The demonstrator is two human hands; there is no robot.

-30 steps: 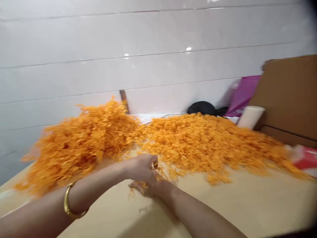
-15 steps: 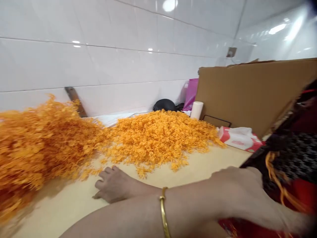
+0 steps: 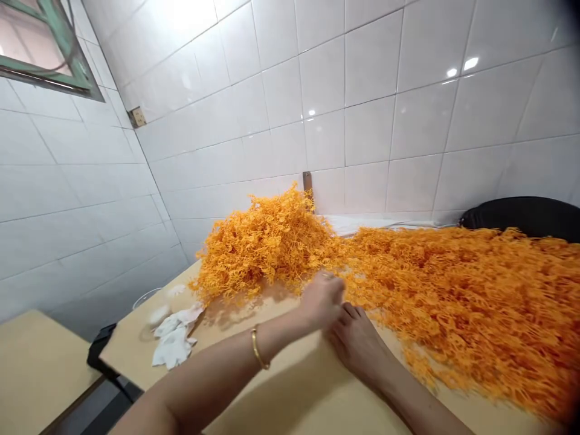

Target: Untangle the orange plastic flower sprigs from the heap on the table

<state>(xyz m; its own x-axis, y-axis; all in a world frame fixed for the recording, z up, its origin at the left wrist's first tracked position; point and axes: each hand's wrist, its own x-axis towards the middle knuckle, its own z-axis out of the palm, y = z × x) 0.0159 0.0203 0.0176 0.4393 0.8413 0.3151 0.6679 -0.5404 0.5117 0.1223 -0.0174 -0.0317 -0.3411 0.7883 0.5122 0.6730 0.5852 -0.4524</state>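
Observation:
My left hand [image 3: 321, 297], with a gold bangle [image 3: 257, 347] above its wrist, is over the table in front of the orange pile. Its fingers are curled closed and slightly blurred. Right beside it, my right hand [image 3: 356, 338] has its fingers bent and pressed together toward the left one. What lies between the fingertips is hidden. Behind the left hand rises a tall heap of frilly orange strands [image 3: 267, 241]. A wide, lower spread of the same orange strands [image 3: 462, 296] lies beyond and to the right of my right hand.
The tan tabletop [image 3: 290, 393] ends at the left, where crumpled white cloth or tissue [image 3: 174, 341] lies. A second table [image 3: 40, 368] stands further left. A brown strip [image 3: 308, 187] leans on the tiled wall [image 3: 367, 133]. A black rounded object [image 3: 525, 214] sits at back right.
The view has swung left. My left hand has come back from the red and dark things at the right, and both hands are now together by the orange strands, no longer crossed.

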